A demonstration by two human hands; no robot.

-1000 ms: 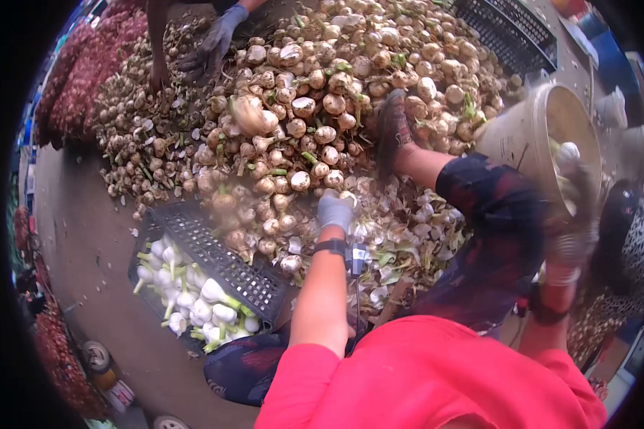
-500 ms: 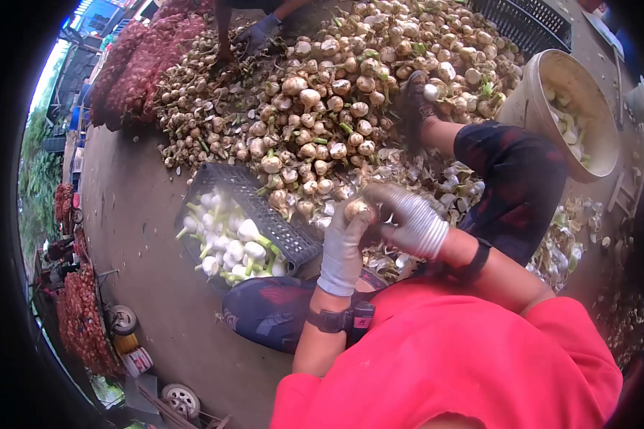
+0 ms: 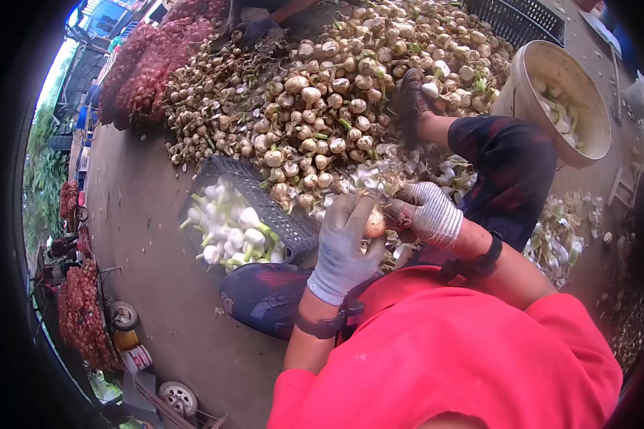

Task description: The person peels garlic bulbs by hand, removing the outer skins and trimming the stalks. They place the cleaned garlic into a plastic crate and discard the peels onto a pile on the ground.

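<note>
My left hand (image 3: 345, 243), in a grey glove, holds a brown-skinned garlic bulb (image 3: 375, 223) in front of my chest. My right hand (image 3: 429, 211), in a white knit glove, pinches the same bulb from the right, at its skin. Both hands hover over my lap and a litter of peeled skins (image 3: 436, 171). A big heap of unpeeled garlic bulbs (image 3: 336, 93) lies on the ground just beyond them. A black plastic crate (image 3: 279, 218) with white peeled garlic (image 3: 229, 232) stands at the left of my knee.
A round tub (image 3: 533, 71) with peeled bulbs tilts at the upper right. Red mesh sacks (image 3: 139, 64) line the far left, more sacks (image 3: 82, 314) at the lower left. Another person's gloved hand (image 3: 254, 28) works at the heap's far edge. A second black crate (image 3: 522, 18) lies at top.
A second ago my left hand reached into the heap and my right held the tub. Both then met on a bulb, which has since dropped closer to my chest.
</note>
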